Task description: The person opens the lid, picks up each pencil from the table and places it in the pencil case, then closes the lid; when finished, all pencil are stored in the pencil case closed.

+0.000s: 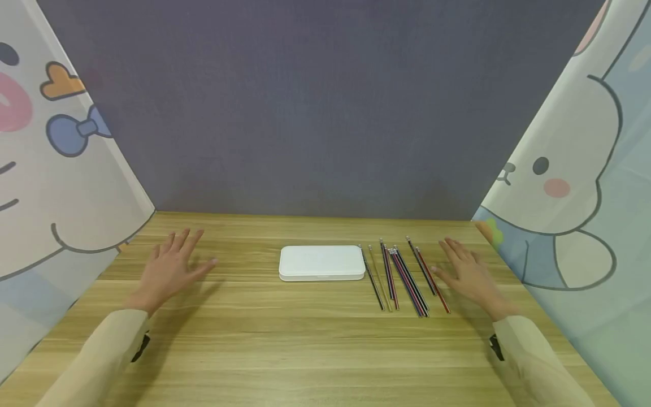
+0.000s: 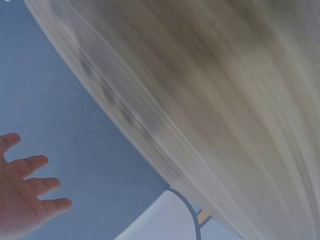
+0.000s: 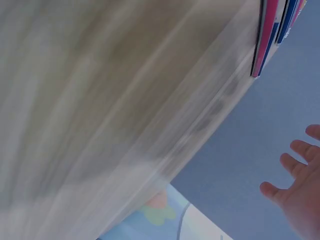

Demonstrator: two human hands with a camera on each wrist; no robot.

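Observation:
My left hand is at the left side of the table with its fingers spread, holding nothing. Its extended fingers also show in the left wrist view. On the right, my right hand is likewise spread and holds nothing, just beside the rightmost pencils. A white, closed, flat case lies between the hands, toward the back of the table. Right of it, several thin striped pencils lie loosely side by side, slanted, in dark, red and gold colours. The leftmost dark pencil lies right at the case's edge.
The wood-grain table stretches toward me. A dark grey panel rises along its back edge. Cartoon-printed cloths stand at both sides, one on the left and one on the right.

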